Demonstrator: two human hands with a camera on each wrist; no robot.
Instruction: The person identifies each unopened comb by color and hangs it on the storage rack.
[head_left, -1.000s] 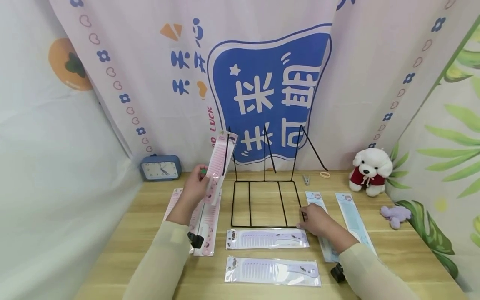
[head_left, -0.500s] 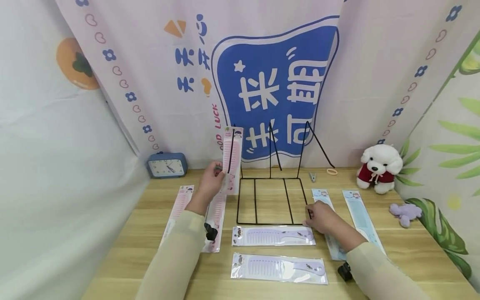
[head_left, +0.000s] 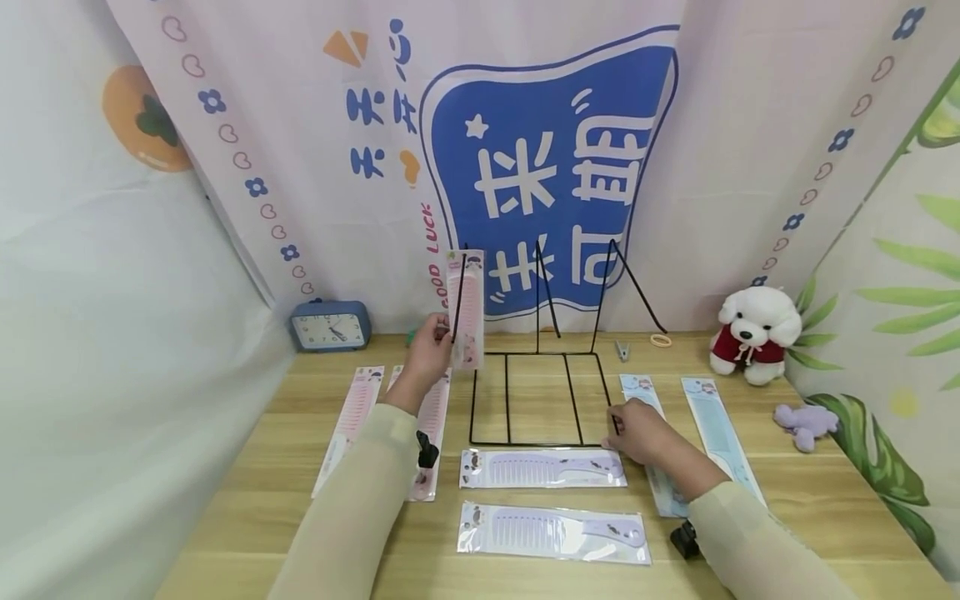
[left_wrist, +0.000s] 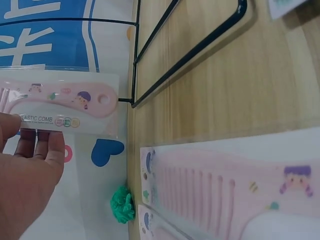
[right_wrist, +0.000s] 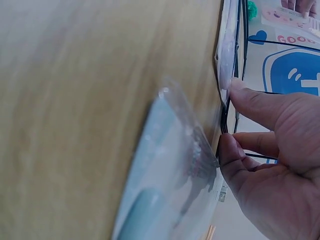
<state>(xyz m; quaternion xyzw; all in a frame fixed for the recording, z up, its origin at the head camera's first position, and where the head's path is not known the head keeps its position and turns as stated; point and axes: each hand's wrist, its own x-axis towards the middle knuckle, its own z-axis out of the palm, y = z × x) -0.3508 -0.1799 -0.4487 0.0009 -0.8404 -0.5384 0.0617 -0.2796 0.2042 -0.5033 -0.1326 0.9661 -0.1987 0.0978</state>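
My left hand (head_left: 427, 357) pinches the lower left edge of a packaged pink comb (head_left: 468, 310). The package stands upright at the left hook of a black wire display rack (head_left: 507, 402), whose rod crosses its front. In the left wrist view, thumb and fingers grip the wrapper beside the comb's handle (left_wrist: 90, 98). My right hand (head_left: 636, 429) pinches the rack's front right corner; the right wrist view shows thumb and fingertips (right_wrist: 229, 145) at the wire. Two more packaged pink combs (head_left: 351, 425) lie left of the rack, the second partly hidden by my left arm.
Two packaged purple combs (head_left: 543, 468) lie in front of the rack, two blue ones (head_left: 722, 433) to its right. An alarm clock (head_left: 330, 326) stands back left. A clip (head_left: 622, 351), a hair tie (head_left: 661, 341), a plush dog (head_left: 756, 335) and a purple toy (head_left: 806, 425) are right.
The pink comb in my left hand has gone from tilted to upright and moved slightly right against the rack. My right hand keeps its grip on the rack's corner.
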